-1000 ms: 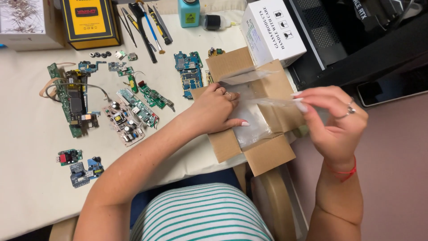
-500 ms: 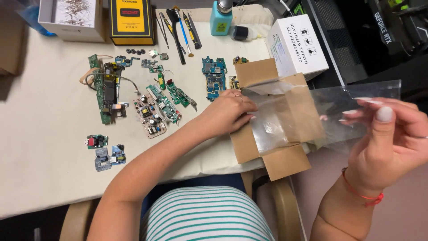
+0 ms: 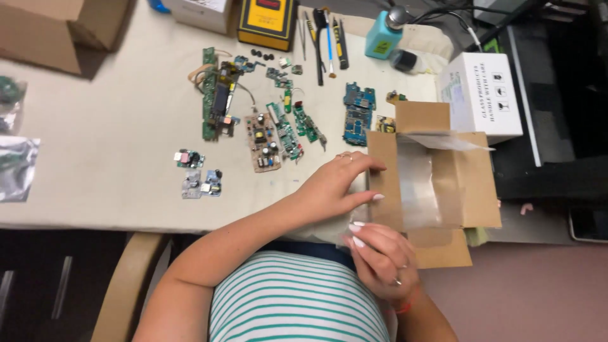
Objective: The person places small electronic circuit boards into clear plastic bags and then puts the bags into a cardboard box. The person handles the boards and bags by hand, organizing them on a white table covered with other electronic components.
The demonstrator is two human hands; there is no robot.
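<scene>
Fingers of our left hand (image 3: 335, 187) press flat on the cardboard box (image 3: 437, 183) flap; beside it, our right hand (image 3: 380, 259) pinches the clear plastic bag (image 3: 415, 183).

Your count, head view:
- Two hands: left hand (image 3: 332, 187), right hand (image 3: 380, 259).
- One open cardboard box (image 3: 472, 183) under them; second brown box (image 3: 47, 28) far left.
- Two white boxes (image 3: 481, 95).
- One yellow case (image 3: 267, 22).
- One teal bottle (image 3: 384, 39).
- One clear bag (image 3: 418, 183) in box.
- Roughly ten circuit boards (image 3: 263, 142); exact number unclear.
</scene>
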